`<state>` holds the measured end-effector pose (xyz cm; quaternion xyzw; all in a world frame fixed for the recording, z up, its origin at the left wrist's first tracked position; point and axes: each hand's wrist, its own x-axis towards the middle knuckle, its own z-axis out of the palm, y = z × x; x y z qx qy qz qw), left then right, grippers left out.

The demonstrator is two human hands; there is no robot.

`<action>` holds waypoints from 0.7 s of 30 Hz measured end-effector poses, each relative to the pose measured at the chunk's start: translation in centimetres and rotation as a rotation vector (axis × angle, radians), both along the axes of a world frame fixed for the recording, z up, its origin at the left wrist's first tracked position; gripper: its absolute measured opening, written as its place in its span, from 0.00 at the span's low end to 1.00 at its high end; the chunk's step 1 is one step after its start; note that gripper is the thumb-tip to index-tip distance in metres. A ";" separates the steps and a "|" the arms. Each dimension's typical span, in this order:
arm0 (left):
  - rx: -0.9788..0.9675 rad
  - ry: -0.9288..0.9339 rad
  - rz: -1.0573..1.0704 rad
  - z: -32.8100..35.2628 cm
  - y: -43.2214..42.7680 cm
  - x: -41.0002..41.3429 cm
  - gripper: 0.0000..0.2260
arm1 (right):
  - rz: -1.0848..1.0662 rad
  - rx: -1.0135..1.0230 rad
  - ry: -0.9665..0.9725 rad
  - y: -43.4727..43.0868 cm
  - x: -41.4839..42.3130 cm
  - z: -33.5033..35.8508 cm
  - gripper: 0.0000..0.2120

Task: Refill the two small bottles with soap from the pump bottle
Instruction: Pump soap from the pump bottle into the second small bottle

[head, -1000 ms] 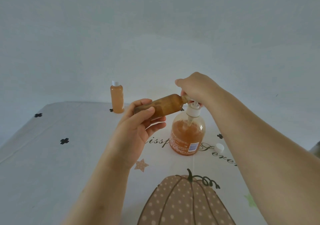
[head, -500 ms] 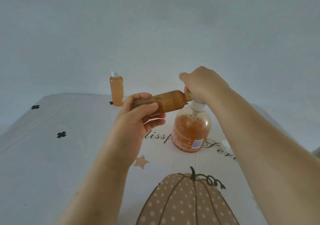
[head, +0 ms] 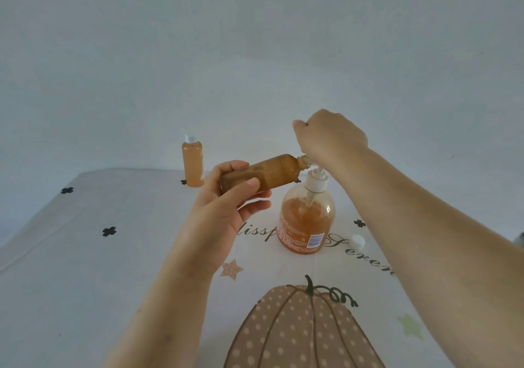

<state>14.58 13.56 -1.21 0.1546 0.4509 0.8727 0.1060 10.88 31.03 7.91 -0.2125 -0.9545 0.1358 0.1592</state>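
Clear glossy plastic pump bottle (head: 307, 220), matt white plastic cap (head: 358, 241), smooth printed tablecloth (head: 85, 268)

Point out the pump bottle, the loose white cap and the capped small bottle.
pump bottle (head: 304, 220): head view, on the soap-filled body below the collar.
loose white cap (head: 358, 241): head view, on its top face, on the tablecloth.
capped small bottle (head: 193, 165): head view, mid-body, standing upright at the back.

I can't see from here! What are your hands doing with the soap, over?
Left hand holds small bottle tilted, neck at pump spout. Right hand on pump bottle head. Second small bottle capped, standing behind. Nothing in the way.
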 end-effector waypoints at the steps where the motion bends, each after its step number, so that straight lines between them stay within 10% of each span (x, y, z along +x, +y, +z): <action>1: 0.002 -0.006 0.001 0.0 0.0 0.0 0.15 | -0.003 -0.032 -0.022 -0.1 -0.1 0.0 0.19; 21: -0.066 -0.052 0.069 -0.6 0.1 -0.8 0.16 | 0.045 -0.337 -0.090 0.7 -1.3 -2.0 0.17</action>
